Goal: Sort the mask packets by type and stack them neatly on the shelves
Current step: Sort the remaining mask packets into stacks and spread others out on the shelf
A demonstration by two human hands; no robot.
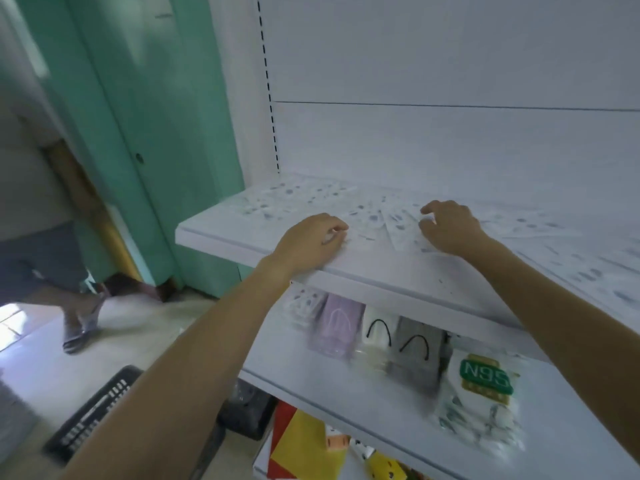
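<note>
**Hands on Spotted Mask Packets, Upper Shelf**

The white spotted mask packets (398, 223) are lying spread on the upper shelf (225, 233). The left hand (311, 242) is resting on them with curled fingers, and the right hand (450, 228) is touching them with bent fingers. Whether either is gripping cannot be told. A purple packet (337, 323), a grey packet (415, 348) and an N95 packet (485, 386) are lying on the lower shelf (311, 382).

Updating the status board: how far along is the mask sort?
Done: lower shelf holds lilac packet, white packet, grey packet, N95 pack in a row. In hand: left hand and right hand touch spotted packets on the upper shelf. To do: those lie fanned, unstacked.
</note>
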